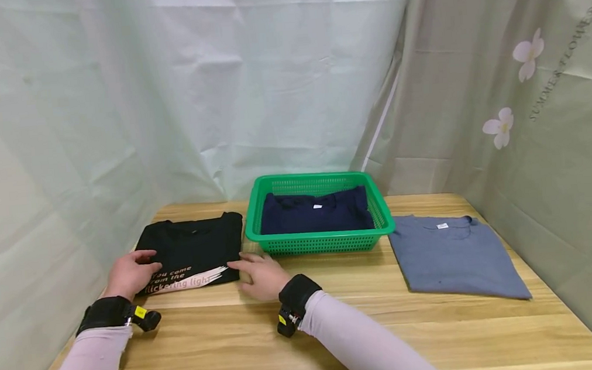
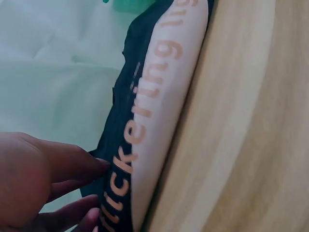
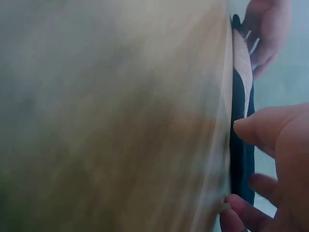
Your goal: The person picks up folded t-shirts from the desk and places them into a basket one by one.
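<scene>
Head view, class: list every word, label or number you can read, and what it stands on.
"You come from the flickering light": black shirt (the f of "from" is unclear).
"SUMMER FLOWERS": curtain.
Too small to read: neck labels on the navy shirt and grey-blue shirt, and the yellow wrist stickers.

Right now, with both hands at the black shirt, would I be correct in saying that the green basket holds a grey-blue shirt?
Not quite: the head view shows that the green basket holds a dark navy shirt. The left hand and right hand are indeed at the black shirt.
</scene>
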Demonstrator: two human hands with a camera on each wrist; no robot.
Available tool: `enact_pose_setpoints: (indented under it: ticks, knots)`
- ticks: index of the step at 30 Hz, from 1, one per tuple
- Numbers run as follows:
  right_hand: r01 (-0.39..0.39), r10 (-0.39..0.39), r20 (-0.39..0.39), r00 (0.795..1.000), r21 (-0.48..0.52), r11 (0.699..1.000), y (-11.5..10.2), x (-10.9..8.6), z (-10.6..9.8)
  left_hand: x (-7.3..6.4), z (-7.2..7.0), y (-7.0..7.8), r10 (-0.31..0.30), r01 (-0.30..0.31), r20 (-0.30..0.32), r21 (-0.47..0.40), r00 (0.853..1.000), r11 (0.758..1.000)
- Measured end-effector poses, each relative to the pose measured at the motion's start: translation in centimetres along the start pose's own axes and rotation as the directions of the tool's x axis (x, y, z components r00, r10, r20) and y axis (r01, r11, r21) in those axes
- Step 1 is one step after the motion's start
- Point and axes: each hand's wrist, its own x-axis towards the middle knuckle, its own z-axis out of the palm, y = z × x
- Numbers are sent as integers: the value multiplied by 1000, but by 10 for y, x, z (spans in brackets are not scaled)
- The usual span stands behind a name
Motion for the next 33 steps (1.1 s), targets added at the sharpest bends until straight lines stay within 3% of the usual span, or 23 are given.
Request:
enact_pose_setpoints:
  ticks: [5, 14, 26, 33]
  knots:
    - [27, -25, 36, 999, -37, 999, -3, -1, 1, -1, 0, -3, 17, -18, 35, 29, 999, 999]
    - [-30, 36, 72, 997, -72, 997, -7, -3, 1, -5, -2, -9, 84, -93, 79, 111, 993, 989]
    - [-33, 47, 157, 986, -92, 995, -20, -26, -15, -27, -3, -10, 183, -203, 120, 189, 976, 961]
    - [13, 8, 183, 983, -112, 994, -21, -41, -14, -44, -4, -11, 171, -195, 137, 188, 976, 963]
